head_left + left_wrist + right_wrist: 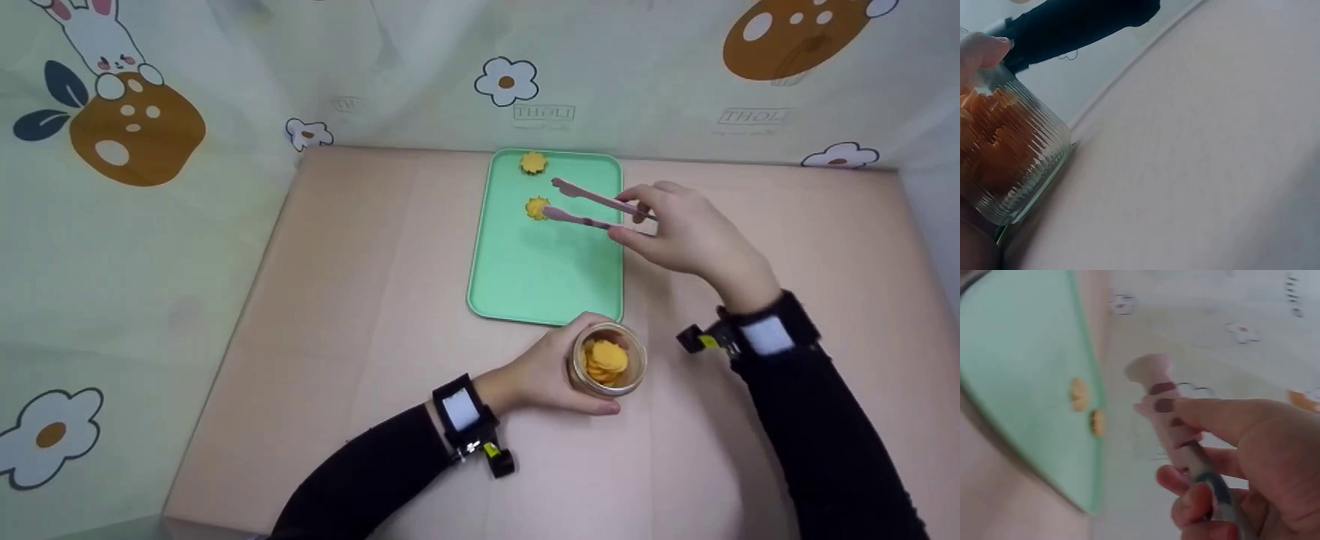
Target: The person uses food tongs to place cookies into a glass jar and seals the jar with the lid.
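My left hand (551, 367) grips a ribbed glass jar (637, 367) by its side, near the tray's front edge. Inside the jar lie several yellow, scallop-edged biscuits (606, 356), seen through the glass in the left wrist view. My right hand (694, 229) holds pink-tipped tongs (589, 196) over the right part of the green tray (547, 270). The two tong arms stand apart with nothing between them. One flower-shaped biscuit (533, 163) lies by the tray's far edge; a second biscuit (536, 208) lies nearer, partly overlapped by a tong tip in the head view.
The tray rests on a pale pinkish tabletop (360, 300). A printed curtain (420, 82) with flowers and a rabbit hangs along the table's back and left edges. Both wrists carry black straps with small cameras.
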`<state>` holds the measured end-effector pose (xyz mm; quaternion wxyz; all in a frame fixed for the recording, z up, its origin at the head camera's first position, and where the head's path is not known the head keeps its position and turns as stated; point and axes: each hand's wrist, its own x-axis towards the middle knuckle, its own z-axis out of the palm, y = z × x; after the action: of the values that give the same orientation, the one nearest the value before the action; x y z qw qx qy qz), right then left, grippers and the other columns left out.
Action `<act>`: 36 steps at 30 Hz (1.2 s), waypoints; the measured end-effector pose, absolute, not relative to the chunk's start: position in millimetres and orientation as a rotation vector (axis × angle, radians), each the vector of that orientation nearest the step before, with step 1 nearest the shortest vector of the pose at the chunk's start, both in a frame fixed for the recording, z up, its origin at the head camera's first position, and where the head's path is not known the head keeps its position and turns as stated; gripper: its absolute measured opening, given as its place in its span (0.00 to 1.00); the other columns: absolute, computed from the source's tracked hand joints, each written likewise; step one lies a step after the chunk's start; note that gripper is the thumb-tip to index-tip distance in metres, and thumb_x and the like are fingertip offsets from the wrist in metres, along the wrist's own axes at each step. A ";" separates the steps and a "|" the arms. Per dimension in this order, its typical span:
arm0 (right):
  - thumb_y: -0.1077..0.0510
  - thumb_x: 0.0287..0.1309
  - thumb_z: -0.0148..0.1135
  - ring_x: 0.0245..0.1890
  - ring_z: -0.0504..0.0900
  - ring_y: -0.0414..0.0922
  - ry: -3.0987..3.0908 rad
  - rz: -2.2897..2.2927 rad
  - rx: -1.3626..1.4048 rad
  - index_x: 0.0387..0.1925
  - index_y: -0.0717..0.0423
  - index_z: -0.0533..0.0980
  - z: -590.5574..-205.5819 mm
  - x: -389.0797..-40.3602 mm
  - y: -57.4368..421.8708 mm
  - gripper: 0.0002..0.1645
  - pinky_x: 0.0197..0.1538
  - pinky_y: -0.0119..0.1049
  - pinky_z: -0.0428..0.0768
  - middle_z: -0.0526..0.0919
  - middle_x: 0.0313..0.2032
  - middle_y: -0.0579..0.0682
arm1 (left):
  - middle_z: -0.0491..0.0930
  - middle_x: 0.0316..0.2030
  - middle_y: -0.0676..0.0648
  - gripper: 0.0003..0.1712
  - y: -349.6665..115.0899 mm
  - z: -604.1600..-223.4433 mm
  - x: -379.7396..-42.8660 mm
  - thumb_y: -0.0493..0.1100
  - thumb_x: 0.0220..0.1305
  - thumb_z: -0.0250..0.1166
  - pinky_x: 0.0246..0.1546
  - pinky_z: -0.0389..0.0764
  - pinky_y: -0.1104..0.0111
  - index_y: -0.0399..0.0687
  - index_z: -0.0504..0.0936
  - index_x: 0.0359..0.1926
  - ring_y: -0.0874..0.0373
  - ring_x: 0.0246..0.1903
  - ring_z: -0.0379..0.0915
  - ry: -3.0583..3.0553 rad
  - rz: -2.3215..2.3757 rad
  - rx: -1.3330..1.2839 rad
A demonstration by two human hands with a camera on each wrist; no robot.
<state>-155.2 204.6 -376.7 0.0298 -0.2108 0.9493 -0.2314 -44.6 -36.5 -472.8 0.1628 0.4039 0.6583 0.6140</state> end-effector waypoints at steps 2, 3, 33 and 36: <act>0.46 0.74 0.72 0.45 0.84 0.59 2.922 -0.668 -0.626 0.65 0.60 0.80 -386.8 -167.0 198.7 0.29 0.47 0.57 0.83 0.84 0.48 0.62 | 0.80 0.66 0.40 0.52 -34.7 -482.5 -46.4 0.36 0.52 0.88 0.74 0.73 0.63 0.39 0.66 0.72 0.63 0.65 0.74 1.883 1.744 1.145; 0.45 0.74 0.71 0.44 0.84 0.59 2.922 -0.647 -0.616 0.65 0.61 0.80 -390.9 -172.0 195.8 0.30 0.46 0.57 0.83 0.84 0.48 0.62 | 0.80 0.66 0.41 0.53 -33.7 -487.9 -47.4 0.36 0.51 0.88 0.74 0.73 0.63 0.40 0.66 0.72 0.63 0.65 0.74 1.886 1.742 1.140; 0.41 0.76 0.68 0.46 0.82 0.59 2.855 -0.481 -0.455 0.68 0.63 0.77 -407.8 -200.9 165.9 0.35 0.48 0.56 0.82 0.84 0.49 0.64 | 0.80 0.64 0.47 0.54 -29.7 -510.3 -52.6 0.39 0.50 0.89 0.74 0.72 0.64 0.47 0.67 0.73 0.62 0.66 0.74 1.892 1.744 1.139; 0.41 0.75 0.67 0.45 0.81 0.58 2.858 -0.482 -0.430 0.68 0.63 0.78 -407.8 -200.4 165.4 0.35 0.47 0.55 0.81 0.85 0.48 0.64 | 0.80 0.65 0.48 0.53 -29.9 -510.3 -53.0 0.40 0.52 0.89 0.74 0.73 0.64 0.48 0.67 0.73 0.61 0.66 0.74 1.889 1.749 1.158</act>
<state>-200.4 165.4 -407.8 0.1058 -0.1458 0.9699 -0.1637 -53.0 -29.9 -510.3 0.1588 0.4049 0.6606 0.6119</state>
